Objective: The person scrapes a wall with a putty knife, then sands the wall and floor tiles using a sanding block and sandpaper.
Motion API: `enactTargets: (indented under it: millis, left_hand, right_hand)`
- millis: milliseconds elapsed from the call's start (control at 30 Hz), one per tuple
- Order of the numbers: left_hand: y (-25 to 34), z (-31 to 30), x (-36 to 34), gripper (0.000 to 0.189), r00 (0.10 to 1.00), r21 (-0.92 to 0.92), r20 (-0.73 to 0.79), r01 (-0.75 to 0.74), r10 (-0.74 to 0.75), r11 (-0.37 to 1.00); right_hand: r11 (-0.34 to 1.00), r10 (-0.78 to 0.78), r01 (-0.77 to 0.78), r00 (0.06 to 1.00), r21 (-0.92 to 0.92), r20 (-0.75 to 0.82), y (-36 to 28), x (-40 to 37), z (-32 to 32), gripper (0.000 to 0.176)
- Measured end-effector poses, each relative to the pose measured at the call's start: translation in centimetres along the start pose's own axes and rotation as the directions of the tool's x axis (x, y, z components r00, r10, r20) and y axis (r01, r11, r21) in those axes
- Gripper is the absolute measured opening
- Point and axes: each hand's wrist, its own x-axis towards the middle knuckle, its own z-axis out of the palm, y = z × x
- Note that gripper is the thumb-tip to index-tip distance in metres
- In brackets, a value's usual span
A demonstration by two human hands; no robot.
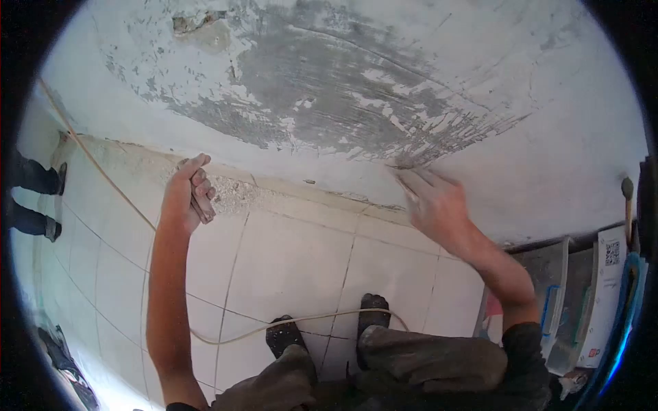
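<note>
Left grip (188, 195) curled into tight fist, thumb on top. Bare left arm reaches forward, nearly straight. Right grip (432, 205) blurred, fingers stretched forward; closure unclear. Right forearm bare, angled up-left, dark sleeve at elbow.

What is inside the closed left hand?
The left hand grips a dark, narrow tool; only a short end shows outside the grip. The rest is covered by the hand, so its kind is unclear.
</note>
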Motion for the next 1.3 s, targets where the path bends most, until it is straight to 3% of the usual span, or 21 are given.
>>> enactTargets:
  millis: [67, 133, 200, 300, 333, 400, 500, 567, 633, 733, 800, 933, 1000, 1100, 1133, 1200, 1300]
  left_hand:
    - [0.0, -0.1, -0.2, 0.022, 1.0, -0.004, 0.012, -0.003, 0.003, 1.0]
    - [0.1, -0.4, -0.4, 0.022, 1.0, -0.03, 0.007, 0.0, 0.001, 1.0]
    - [0.3, -0.6, -0.6, 0.021, 1.0, -0.029, -0.019, -0.009, 0.008, 1.0]
    - [0.0, -1.3, 0.3, 0.02, 0.999, -0.027, -0.04, 0.003, -0.004, 1.0]
    - [-0.2, -1.1, 0.5, 0.02, 0.999, -0.025, -0.037, 0.001, -0.002, 1.0]
    - [-0.5, -0.7, 0.7, 0.019, 1.0, -0.042, 0.005, 0.017, -0.017, 0.999]
    - [-0.2, 0.1, 0.1, 0.019, 1.0, -0.042, 0.014, 0.012, -0.011, 0.999]
    - [-0.1, -0.4, 0.1, 0.018, 1.0, -0.049, 0.013, 0.002, -0.001, 0.999]
    - [-0.3, -0.8, 0.3, 0.018, 1.0, -0.071, 0.015, 0.0, 0.001, 0.998]
    - [-0.3, -1.5, 0.9, 0.018, 1.0, -0.069, -0.026, 0.003, -0.005, 0.998]
    - [-0.5, -1.6, 1.2, 0.019, 0.999, -0.092, -0.015, 0.029, -0.03, 0.995]
    - [-0.4, -0.2, 0.3, 0.019, 0.999, -0.066, -0.014, 0.042, -0.043, 0.997]
    - [-0.2, 0.1, 0.4, 0.018, 0.999, -0.098, 0.019, 0.037, -0.035, 0.995]
    - [0.0, 0.1, 0.3, 0.017, 0.999, -0.092, 0.014, 0.04, -0.039, 0.995]
    - [0.0, 0.2, 0.4, 0.017, 0.999, -0.093, 0.019, 0.038, -0.036, 0.995]
    - [-0.4, 0.2, 0.7, 0.017, 0.999, -0.083, -0.019, 0.04, -0.041, 0.996]
    - [-1.0, -0.3, 1.3, 0.016, 0.998, -0.117, 0.014, 0.069, -0.068, 0.991]
  right_hand:
    - [0.999, 0.002, -0.004, 0.999, 0.053, 0.04, 1.5, -0.4, 2.9, 0.038]
    - [0.981, -0.193, 0.193, 0.981, 0.027, -0.016, 0.2, -0.7, 1.6, 0.037]
    - [0.985, -0.122, 0.142, 0.973, 0.093, -0.194, -1.9, -0.4, -3.3, 0.033]
    - [0.991, -0.049, 0.08, 0.962, 0.108, -0.268, -3.8, -0.3, -7.2, 0.032]
    - [0.991, -0.046, 0.078, 0.962, 0.107, -0.27, -2.7, -0.2, -5.0, 0.032]
    - [0.994, 0.052, -0.041, 0.993, 0.1, -0.11, 0.5, 0.0, 1.6, 0.031]
    - [0.993, -0.026, 0.053, 0.973, 0.11, -0.228, 0.1, -1.2, 2.1, 0.028]
    - [0.973, 0.038, 0.012, 0.977, 0.233, -0.212, -1.3, -1.6, -3.1, 0.039]
    - [0.982, 0.06, -0.009, 0.963, 0.188, -0.264, -2.5, -2.3, -7.1, 0.042]
    - [0.992, -0.067, 0.084, 0.984, 0.098, -0.168, -2.6, -1.4, -5.4, 0.043]
    - [0.999, 0.009, -0.007, 0.998, 0.034, -0.055, -0.2, -1.3, 2.4, 0.045]
    - [0.997, -0.067, 0.067, 0.998, 0.032, -0.003, -1.0, -1.1, 1.6, 0.045]
    - [0.983, -0.061, 0.086, 0.986, 0.164, -0.153, -1.9, 0.1, -2.9, 0.047]
    - [0.975, -0.176, 0.203, 0.955, 0.093, -0.241, -3.5, -0.5, -6.2, 0.048]
    - [0.975, -0.176, 0.203, 0.954, 0.088, -0.243, -2.7, -0.4, -4.4, 0.048]
    - [0.996, -0.052, 0.056, 0.997, 0.071, -0.051, -0.6, 0.3, 1.4, 0.051]
    - [0.991, -0.047, 0.044, 0.999, 0.123, 0.018, -1.6, 0.6, 2.5, 0.043]
